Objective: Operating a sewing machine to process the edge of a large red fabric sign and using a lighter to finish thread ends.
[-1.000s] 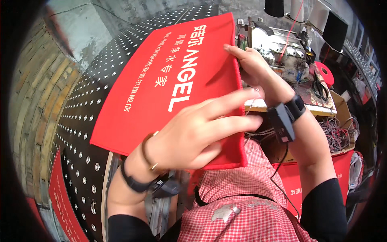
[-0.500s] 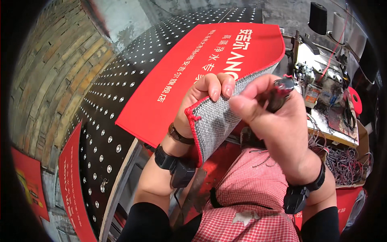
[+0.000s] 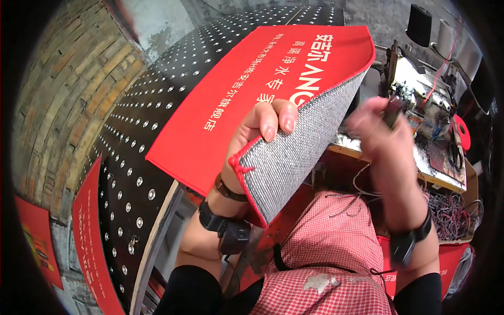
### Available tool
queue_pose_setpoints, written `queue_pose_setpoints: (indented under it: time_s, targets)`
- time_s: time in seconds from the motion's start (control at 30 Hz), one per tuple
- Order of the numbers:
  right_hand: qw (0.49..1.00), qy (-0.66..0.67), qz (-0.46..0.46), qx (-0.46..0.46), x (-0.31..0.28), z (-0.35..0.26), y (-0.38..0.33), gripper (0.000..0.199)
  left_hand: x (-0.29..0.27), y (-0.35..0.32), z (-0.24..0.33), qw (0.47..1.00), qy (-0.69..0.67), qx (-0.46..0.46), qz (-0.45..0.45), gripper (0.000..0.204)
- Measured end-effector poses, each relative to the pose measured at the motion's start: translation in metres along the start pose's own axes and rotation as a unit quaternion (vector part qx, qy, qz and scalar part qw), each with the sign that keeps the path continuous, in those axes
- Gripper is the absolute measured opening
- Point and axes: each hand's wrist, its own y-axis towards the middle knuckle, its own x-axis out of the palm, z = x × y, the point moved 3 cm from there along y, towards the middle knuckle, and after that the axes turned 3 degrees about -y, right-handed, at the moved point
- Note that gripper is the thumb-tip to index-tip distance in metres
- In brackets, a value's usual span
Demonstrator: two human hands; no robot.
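A red mat (image 3: 191, 149) with white lettering lies over the table, its near right edge folded up to show the grey woven backing (image 3: 294, 168). My left hand (image 3: 262, 123) grips that raised edge, fingers curled over it onto the backing. Red stitching runs along the border, and a small tuft of red thread (image 3: 241, 169) sticks out at the near corner. To the right of the mat and apart from it, my right hand (image 3: 386, 139) is closed around a small dark hand tool (image 3: 392, 109). Motion blurs this hand, and the tool's exact kind cannot be made out.
The black tabletop (image 3: 137, 136) is dotted with metal studs. At right stands a sewing machine (image 3: 415, 89) on a bench, with thread cones (image 3: 420, 25) above and a box of thread scraps (image 3: 451, 215) below. Another red mat (image 3: 92, 236) hangs at left.
My right hand has moved right, away from the mat's edge, with the dark tool still in it. The folded edge is turned further, so more grey backing shows.
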Motion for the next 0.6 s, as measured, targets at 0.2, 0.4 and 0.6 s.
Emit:
queue_pose_setpoints:
  time_s: [0.2, 0.4, 0.6]
  targets:
    - [0.987, -0.012, 0.062, 0.150, -0.124, 0.047, 0.095, 0.029, -0.061, -0.015, 0.080, 0.740, 0.570, -0.340, 0.107, 0.076]
    - [0.972, -0.216, 0.082, 0.049, -0.118, 0.074, 0.115, 0.021, -0.160, -0.133, 0.278, 0.233, 0.828, -0.300, 0.412, 0.095]
    - [0.828, -0.504, -0.019, -0.244, -0.079, 0.001, 0.073, 0.020, -0.010, -0.099, 0.201, 0.465, 0.812, 0.029, 0.352, 0.014]
